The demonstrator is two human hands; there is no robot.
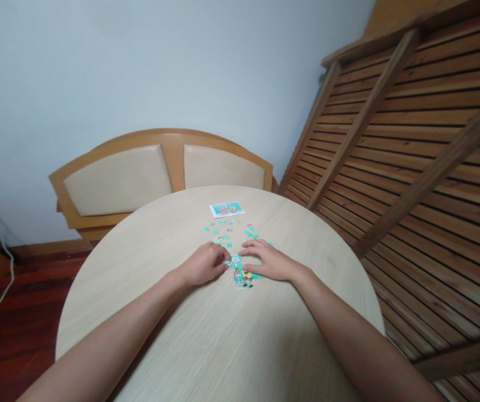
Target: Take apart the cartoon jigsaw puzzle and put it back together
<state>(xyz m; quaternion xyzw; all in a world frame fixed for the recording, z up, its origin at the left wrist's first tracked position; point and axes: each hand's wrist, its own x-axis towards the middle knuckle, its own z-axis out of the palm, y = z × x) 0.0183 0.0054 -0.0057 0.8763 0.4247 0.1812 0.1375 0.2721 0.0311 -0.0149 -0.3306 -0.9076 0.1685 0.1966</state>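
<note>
A partly joined jigsaw puzzle (239, 277) with cartoon figures on teal lies on the table between my hands. At its left edge my left hand (207, 263) is closed, thumb and fingertips pinched on a small puzzle piece (228, 264) that is mostly hidden. My right hand (270, 262) rests at the puzzle's right side, thumb and fingers spread apart, holding nothing. Teal parts of the puzzle show under its thumb. Beyond both hands lie several loose puzzle pieces (251, 232), mostly teal, some with pink or yellow.
A picture card (228, 209) with a similar cartoon scene lies farther back on the round, pale wooden table (160, 340). Behind the table stands a padded headboard (118, 178) against the wall. A slatted wooden frame (390, 151) leans at the right. A white cable (12, 273) hangs at the left.
</note>
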